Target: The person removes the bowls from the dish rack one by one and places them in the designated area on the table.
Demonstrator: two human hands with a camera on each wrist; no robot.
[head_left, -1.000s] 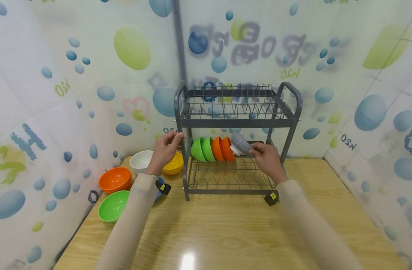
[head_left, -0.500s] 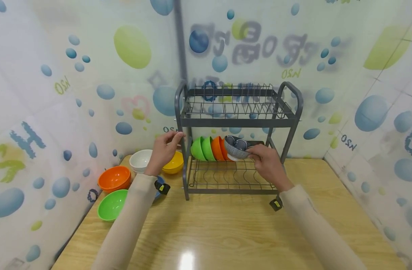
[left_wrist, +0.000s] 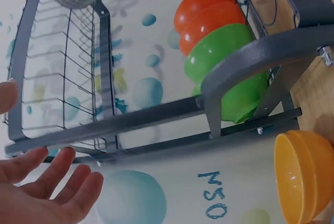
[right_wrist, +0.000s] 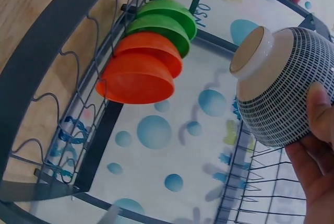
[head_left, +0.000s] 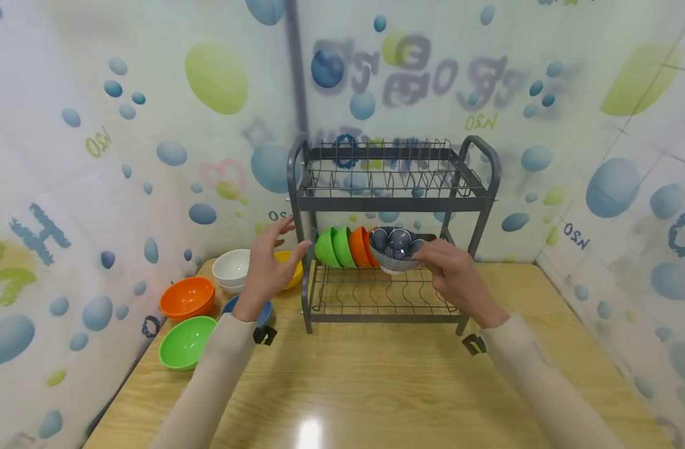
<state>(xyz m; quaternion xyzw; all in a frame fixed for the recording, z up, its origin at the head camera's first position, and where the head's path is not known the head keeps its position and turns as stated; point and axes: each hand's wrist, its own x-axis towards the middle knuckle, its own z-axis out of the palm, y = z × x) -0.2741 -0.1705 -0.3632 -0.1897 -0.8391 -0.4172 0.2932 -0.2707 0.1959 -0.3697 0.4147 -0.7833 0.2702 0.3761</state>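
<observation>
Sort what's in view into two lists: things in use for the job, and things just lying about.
In use:
check-patterned bowl, in the right fingers
two-tier dish rack
racked green bowls
racked orange bowls

Seemingly just lying on the table:
white bowl
orange bowl
green bowl
blue bowl
yellow bowls

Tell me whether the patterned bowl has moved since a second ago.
Yes: against the rack in the head view, the patterned bowl has shifted slightly down and turned, its foot now pointing down.

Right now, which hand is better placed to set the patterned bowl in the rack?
Probably the right hand: it grips the patterned bowl, close to the orange bowls in the rack. The left hand holds nothing and hangs near the rack's left side.
</observation>
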